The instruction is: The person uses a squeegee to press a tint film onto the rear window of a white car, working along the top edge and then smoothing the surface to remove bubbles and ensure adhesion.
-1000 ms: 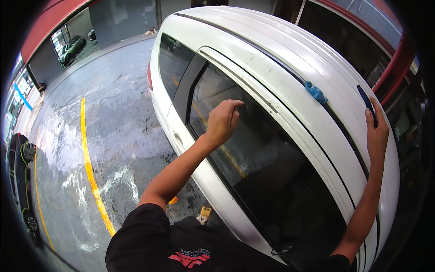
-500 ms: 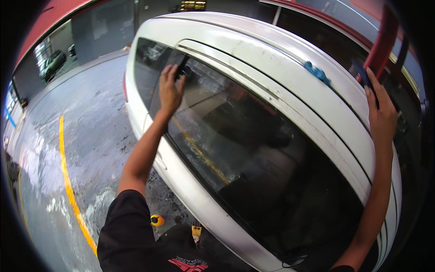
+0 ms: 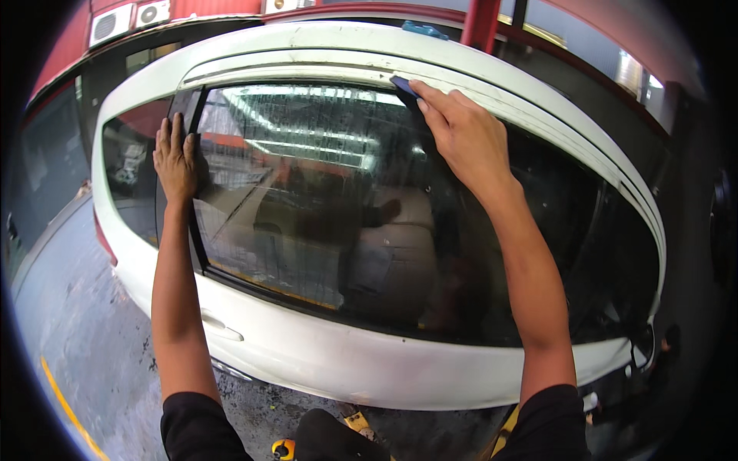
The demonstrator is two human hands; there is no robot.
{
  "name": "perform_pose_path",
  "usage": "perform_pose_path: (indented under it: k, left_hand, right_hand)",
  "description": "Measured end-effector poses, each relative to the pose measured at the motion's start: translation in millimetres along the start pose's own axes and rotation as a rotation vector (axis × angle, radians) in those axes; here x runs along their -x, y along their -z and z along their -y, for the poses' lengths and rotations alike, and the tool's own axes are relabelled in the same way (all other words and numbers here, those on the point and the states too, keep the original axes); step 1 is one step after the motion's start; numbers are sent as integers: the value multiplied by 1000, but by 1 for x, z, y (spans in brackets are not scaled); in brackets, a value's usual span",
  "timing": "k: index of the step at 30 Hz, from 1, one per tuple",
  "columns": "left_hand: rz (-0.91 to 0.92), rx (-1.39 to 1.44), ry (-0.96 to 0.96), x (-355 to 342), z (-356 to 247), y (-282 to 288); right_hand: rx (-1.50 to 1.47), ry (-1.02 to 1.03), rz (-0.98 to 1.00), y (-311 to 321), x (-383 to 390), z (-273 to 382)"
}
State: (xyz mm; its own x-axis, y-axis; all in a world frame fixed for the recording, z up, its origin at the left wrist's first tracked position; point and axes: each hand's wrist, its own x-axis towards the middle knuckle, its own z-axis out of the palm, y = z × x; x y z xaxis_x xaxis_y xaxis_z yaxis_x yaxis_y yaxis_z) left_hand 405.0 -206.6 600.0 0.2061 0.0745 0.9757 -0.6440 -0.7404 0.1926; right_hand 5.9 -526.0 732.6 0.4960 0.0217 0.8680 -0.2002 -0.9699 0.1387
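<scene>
A white car (image 3: 338, 369) stands side-on in front of me. My left hand (image 3: 177, 157) lies flat with fingers out on the dark pillar at the rear edge of the side window (image 3: 307, 192). In my right hand (image 3: 465, 134), a flat dark blue squeegee-like blade (image 3: 403, 86) is pinched between thumb and fingers. It meets the top edge of the window, just under the roof trim. The glass looks streaked and wet, and seats show through it. Part of the blade is hidden by my fingers.
A crumpled blue cloth (image 3: 424, 31) rests on the car roof. On the floor below are a round yellow-orange object (image 3: 283, 449) and a yellow piece (image 3: 357, 421) by my leg. A yellow line (image 3: 69, 407) crosses the grey floor at left. A red post (image 3: 480, 27) rises behind the car.
My view has turned toward the car side. The right hand has come from beyond the roof to the window's top edge with the blade. The left hand now lies flat on the pillar.
</scene>
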Motion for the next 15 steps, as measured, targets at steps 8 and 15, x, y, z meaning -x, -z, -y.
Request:
perform_pose_path:
  k: [8,15]
  left_hand:
    - [-28,-12,-8,4,5,5]
    - [-50,-2,-23,4,3,4]
  right_hand:
    - [234,-58,33,15,-12,47]
    - [216,-270,106,14,-20,68]
